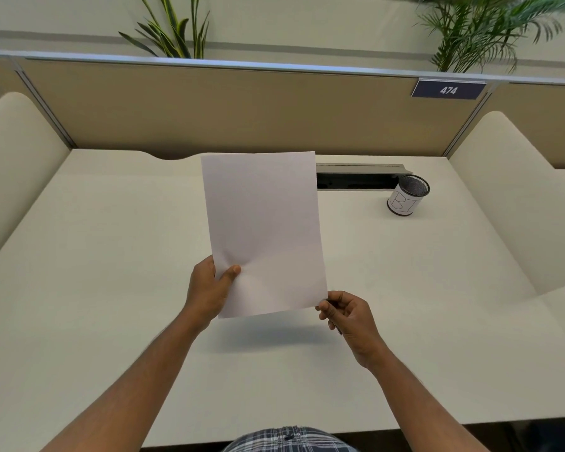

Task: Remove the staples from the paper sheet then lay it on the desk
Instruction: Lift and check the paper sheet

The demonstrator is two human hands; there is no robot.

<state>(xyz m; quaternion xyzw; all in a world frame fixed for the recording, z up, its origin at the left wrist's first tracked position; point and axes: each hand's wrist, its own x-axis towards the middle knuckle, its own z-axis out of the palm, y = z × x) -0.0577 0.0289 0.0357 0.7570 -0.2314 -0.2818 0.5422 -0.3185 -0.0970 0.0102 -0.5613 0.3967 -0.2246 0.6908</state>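
The left hand (209,288) grips the paper sheet (263,230) near its lower left corner, thumb pressed on the front face and the other fingers hidden behind it. The right hand (348,316) has its fingers curled at the sheet's lower right corner, where thumb and forefinger pinch something small and dark; whether it is a staple cannot be told. The sheet is held nearly upright above the white counter (95,256), clear of the surface, with its shadow falling below it. It looks blank, with slight creasing around the left thumb. Farther back on the right stands a mesh pen cup (407,200) beside a dark cable slot (356,177). A tan partition (209,109) behind carries a plate (448,90) reading 474.
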